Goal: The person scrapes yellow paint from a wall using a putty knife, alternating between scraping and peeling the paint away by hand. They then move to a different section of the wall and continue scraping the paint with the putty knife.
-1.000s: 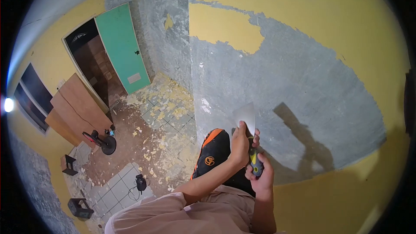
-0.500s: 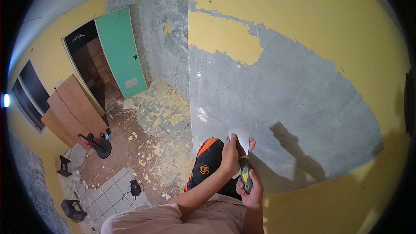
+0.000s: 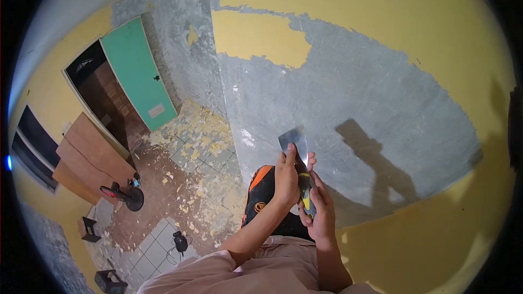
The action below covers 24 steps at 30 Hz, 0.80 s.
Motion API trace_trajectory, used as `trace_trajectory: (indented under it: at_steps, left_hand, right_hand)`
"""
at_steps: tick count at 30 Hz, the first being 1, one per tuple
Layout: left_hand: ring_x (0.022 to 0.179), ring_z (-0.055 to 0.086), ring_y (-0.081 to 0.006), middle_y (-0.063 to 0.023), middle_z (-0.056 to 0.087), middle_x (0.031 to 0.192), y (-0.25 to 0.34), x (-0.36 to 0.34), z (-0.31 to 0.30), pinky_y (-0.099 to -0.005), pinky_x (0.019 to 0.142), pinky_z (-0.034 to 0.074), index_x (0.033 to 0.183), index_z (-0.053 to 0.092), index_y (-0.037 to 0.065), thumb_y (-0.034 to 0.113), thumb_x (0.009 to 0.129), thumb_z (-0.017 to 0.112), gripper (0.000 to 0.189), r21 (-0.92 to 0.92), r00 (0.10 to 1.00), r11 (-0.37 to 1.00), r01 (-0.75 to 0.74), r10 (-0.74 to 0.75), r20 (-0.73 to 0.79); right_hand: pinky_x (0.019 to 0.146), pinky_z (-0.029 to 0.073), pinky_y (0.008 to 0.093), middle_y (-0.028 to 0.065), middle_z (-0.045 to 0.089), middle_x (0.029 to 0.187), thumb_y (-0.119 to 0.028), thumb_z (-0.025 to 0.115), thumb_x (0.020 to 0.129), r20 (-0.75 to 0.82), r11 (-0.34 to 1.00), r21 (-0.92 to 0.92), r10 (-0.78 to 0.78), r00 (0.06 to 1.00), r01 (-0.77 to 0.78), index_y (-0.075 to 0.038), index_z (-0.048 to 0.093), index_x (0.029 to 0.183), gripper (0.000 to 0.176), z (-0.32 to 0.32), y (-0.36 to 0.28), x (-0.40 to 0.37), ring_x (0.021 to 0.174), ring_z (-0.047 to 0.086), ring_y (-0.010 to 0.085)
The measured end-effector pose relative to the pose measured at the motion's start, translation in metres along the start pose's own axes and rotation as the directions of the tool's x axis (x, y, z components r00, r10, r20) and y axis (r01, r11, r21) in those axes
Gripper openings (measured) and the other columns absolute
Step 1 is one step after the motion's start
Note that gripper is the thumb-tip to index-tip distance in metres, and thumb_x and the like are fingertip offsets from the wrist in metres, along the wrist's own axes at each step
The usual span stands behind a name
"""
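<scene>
A scraper [image 3: 293,137] with a wide metal blade and a grey-and-yellow handle is held in front of my body, blade pointing up. My left hand [image 3: 286,179] grips the blade's lower part, thumb lying on its face and fingertips showing past the far edge. Around the handle is closed my right hand [image 3: 320,213], lower down. Beyond the blade rises a wall [image 3: 348,87], bare grey in a large patch with ragged yellow paint around it. The blade appears apart from the wall, over which a dark shadow falls.
Paint flakes [image 3: 204,136] litter the tiled floor at the left. A green door [image 3: 139,73] stands open, with wooden boards [image 3: 90,158] leaning nearby. A black fan [image 3: 128,197], a small dark device with a cord [image 3: 180,241] and dark stools [image 3: 110,281] are on the floor.
Both hands and the scraper have moved slightly up in view. The blade has turned, showing more of its face. The room has shifted a little as my head moved.
</scene>
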<state>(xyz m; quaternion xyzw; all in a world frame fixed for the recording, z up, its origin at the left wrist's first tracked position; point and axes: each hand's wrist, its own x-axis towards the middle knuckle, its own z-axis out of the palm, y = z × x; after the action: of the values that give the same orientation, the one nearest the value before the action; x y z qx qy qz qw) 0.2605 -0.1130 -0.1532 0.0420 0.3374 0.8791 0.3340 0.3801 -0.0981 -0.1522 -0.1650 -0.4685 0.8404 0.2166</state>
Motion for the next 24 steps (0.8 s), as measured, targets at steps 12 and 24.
trace_trajectory:
  at_steps: [12, 24]
  left_hand:
    - [0.052, 0.044, -0.0077, -0.0049, 0.058, 0.069, 0.047, 0.134, 0.043, -0.0211, 0.048, 0.038, 0.082, 0.053, 0.005, 0.036, 0.096, 0.046, 0.034, 0.092, 0.989, 0.993, -0.070, 0.058, 0.133]
    - [0.054, 0.048, -0.0105, -0.0087, 0.058, 0.071, 0.043, 0.117, 0.029, -0.0215, 0.047, 0.039, 0.085, 0.056, 0.000, 0.035, 0.097, 0.045, 0.039, 0.198, 0.996, 0.979, 0.039, -0.053, 0.066]
  right_hand:
    - [0.043, 0.028, 0.0163, -0.0007, 0.058, 0.078, -0.021, 0.049, 0.095, -0.081, 0.831, -0.355, -0.484, 0.871, 0.428, -0.006, 0.053, 0.127, 0.035, 0.046, -0.034, 0.127, 0.050, 0.036, 0.0005]
    - [0.037, 0.025, 0.0175, -0.0023, 0.052, 0.073, -0.019, 0.047, 0.095, -0.189, 0.862, -0.285, -0.480, 0.857, 0.419, -0.007, 0.055, 0.122, 0.030, 0.047, -0.001, 0.107, 0.052, 0.041, 0.0009]
